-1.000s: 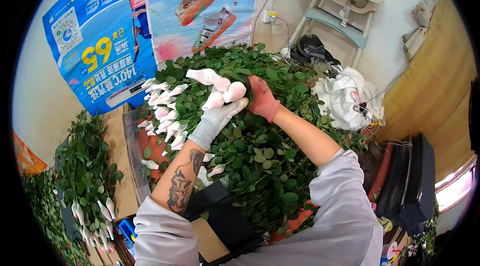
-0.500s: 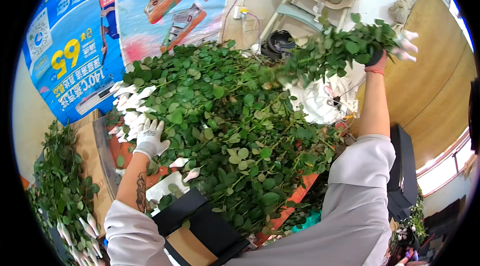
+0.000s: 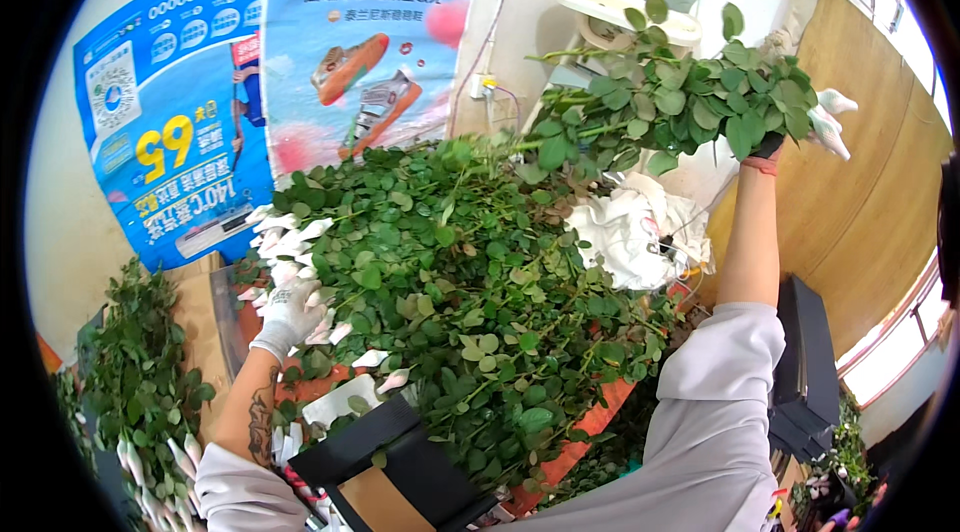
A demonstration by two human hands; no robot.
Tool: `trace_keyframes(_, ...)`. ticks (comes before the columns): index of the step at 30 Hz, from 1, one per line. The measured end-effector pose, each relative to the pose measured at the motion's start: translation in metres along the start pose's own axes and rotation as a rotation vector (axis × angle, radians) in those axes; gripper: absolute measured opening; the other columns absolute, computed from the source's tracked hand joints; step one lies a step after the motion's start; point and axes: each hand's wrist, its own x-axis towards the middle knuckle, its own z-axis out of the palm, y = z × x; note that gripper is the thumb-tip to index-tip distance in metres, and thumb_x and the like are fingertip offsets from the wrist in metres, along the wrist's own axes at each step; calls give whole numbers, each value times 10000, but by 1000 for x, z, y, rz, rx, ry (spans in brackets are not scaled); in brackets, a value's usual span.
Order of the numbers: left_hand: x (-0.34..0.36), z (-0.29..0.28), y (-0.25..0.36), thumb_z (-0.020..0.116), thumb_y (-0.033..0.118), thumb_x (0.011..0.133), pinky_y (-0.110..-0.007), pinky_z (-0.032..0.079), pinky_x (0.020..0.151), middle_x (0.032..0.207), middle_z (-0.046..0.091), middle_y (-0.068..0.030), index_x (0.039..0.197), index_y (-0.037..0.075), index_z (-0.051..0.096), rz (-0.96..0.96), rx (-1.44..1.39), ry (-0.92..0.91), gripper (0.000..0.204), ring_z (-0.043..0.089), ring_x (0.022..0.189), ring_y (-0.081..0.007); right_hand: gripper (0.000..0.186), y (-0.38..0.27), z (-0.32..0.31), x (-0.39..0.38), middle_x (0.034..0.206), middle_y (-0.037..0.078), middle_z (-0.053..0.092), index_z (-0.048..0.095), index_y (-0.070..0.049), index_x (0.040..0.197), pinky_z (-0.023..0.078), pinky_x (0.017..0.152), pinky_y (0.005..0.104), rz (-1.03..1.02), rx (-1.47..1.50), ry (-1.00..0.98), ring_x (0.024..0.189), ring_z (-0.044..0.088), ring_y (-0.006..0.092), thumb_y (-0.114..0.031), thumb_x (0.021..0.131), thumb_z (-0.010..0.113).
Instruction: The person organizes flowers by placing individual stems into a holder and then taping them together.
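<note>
My right hand (image 3: 765, 150), in a dark glove with a red cuff, is raised at the far right. It grips a bunch of leafy rose stems (image 3: 680, 97); their white-sleeved buds (image 3: 830, 122) stick out past the hand on the right and the cut ends point left. At left, my left hand (image 3: 290, 315), in a white glove, bends its fingers round white-sleeved roses at the edge of a big heap of rose stems (image 3: 440, 262). More white buds (image 3: 285, 237) line the heap's left side. The leaves partly hide the left fingertips.
A black box with a brown panel (image 3: 390, 472) stands close to me. White cloth bundle (image 3: 640, 232) and a high chair (image 3: 630, 17) are beyond the heap at right. More sleeved roses (image 3: 140, 362) stand at far left. Dark boxes (image 3: 805, 362) are stacked at right. Posters (image 3: 365, 52) cover the wall.
The left hand has gone from lying spread on the leaves to curling at the white buds. The right hand's bunch has turned, its stem ends now showing at left. The view has tilted up.
</note>
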Motion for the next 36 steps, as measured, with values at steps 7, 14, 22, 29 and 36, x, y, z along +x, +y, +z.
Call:
trace_keyframes(7,-44,-85,-10,640,211,766,-393,429,942,1120,602,-162,1136,43,597,105,-98,408,408,553,1080,-333,398,62,158,30,1341,86,481,420,-46,1348,388,1032,385,-52,-176,-48,1203,482,245,-175,971,425)
trace_keyframes(14,-75,-89,-17,622,222,761,-392,415,976,1197,573,-173,1151,43,596,40,5,400,429,533,1128,-331,358,192,373,9,983,145,675,621,-64,1102,510,854,371,-315,-843,-867,918,654,278,-100,746,635)
trace_keyframes(22,-137,-55,-35,637,252,768,-393,404,992,1200,577,-151,1180,60,592,-107,-45,205,457,516,1151,-308,436,345,363,-79,1113,194,614,589,-112,1176,459,925,392,7,-1045,-825,1058,570,359,-56,744,578)
trace_keyframes(29,-130,-63,-33,618,236,788,-390,420,972,1197,574,-171,1198,47,572,-206,-205,192,454,537,1127,-315,378,298,312,-9,1052,231,626,585,-1,1083,467,898,416,-271,-1155,-410,1004,588,380,-113,723,614)
trace_keyframes(36,-70,-43,-14,613,264,784,-401,380,1018,1281,527,-180,1232,63,555,-26,-130,207,493,484,1200,-330,307,171,119,88,1071,110,657,576,35,1084,467,859,348,-497,-1088,149,945,613,222,-71,797,596)
